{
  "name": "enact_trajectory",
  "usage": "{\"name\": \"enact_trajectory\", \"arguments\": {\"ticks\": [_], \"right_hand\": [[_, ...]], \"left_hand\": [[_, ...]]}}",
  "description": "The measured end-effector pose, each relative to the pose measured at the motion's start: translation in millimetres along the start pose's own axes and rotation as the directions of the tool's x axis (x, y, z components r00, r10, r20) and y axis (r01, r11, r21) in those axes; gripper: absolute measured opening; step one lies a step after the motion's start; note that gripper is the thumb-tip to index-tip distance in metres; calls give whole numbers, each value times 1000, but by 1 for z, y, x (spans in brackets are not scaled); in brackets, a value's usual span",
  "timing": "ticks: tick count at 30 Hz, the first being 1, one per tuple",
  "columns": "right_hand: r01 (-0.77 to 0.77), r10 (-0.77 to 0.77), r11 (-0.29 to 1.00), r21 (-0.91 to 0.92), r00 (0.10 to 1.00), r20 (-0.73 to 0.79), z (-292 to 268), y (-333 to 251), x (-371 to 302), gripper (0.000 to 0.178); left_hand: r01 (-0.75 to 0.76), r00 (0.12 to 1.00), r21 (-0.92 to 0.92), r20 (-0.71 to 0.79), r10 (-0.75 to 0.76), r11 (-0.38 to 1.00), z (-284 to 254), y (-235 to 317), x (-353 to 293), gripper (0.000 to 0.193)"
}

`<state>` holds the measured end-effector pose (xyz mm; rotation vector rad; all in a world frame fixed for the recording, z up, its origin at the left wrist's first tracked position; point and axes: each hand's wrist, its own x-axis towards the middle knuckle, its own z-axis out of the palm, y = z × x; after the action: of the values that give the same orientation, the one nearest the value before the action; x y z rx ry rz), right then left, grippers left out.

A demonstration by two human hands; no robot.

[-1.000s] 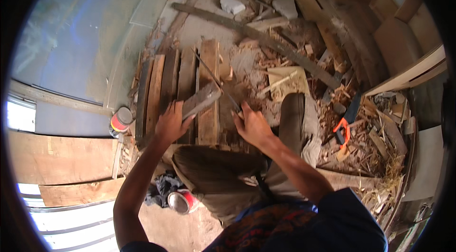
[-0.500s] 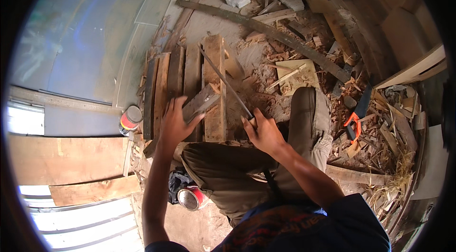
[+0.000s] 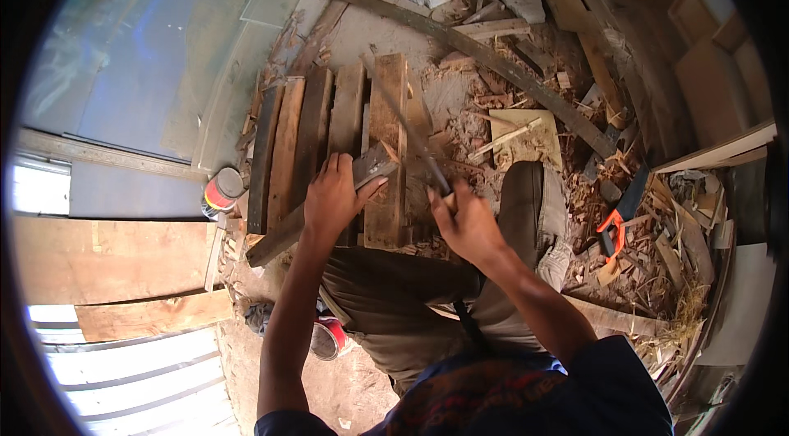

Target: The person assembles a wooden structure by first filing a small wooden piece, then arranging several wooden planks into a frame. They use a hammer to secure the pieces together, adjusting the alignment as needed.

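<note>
My left hand (image 3: 333, 198) is closed around a short dark wooden board (image 3: 283, 235), which lies slantwise across a row of planks (image 3: 316, 115). The board's far right end is rough and splintered, just beyond my fingertips. In my right hand (image 3: 470, 222) I grip the pale handle of a long, narrow metal tool (image 3: 423, 152). Its dark shaft slants up and left over the rightmost plank, past the board's splintered end. The shaft's far part is blurred, so I cannot tell whether it is a blade or a file.
A handsaw (image 3: 625, 210) with an orange and black handle lies among wood chips at the right. A long beam (image 3: 485, 54) crosses the ground ahead. One paint can (image 3: 223, 189) stands at the left and a red can (image 3: 329, 339) near my leg.
My left hand has moved right and wrapped over the board, whose near left end now shows. The tool in my right hand has shifted slightly right; the whole view has moved a little.
</note>
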<state>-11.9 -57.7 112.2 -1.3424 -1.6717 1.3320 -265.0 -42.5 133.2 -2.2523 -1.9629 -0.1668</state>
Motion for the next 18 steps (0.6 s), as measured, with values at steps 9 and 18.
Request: {"name": "enact_trajectory", "arguments": {"ticks": [9, 18], "right_hand": [[31, -23, 990, -140, 998, 61, 28, 30, 7, 35], [153, -148, 987, 47, 984, -102, 3, -19, -2, 35]], "left_hand": [[-3, 1000, -20, 7, 3, 1000, 0, 2, 7, 60], [8, 1000, -70, 20, -7, 998, 2, 3, 5, 60]]}}
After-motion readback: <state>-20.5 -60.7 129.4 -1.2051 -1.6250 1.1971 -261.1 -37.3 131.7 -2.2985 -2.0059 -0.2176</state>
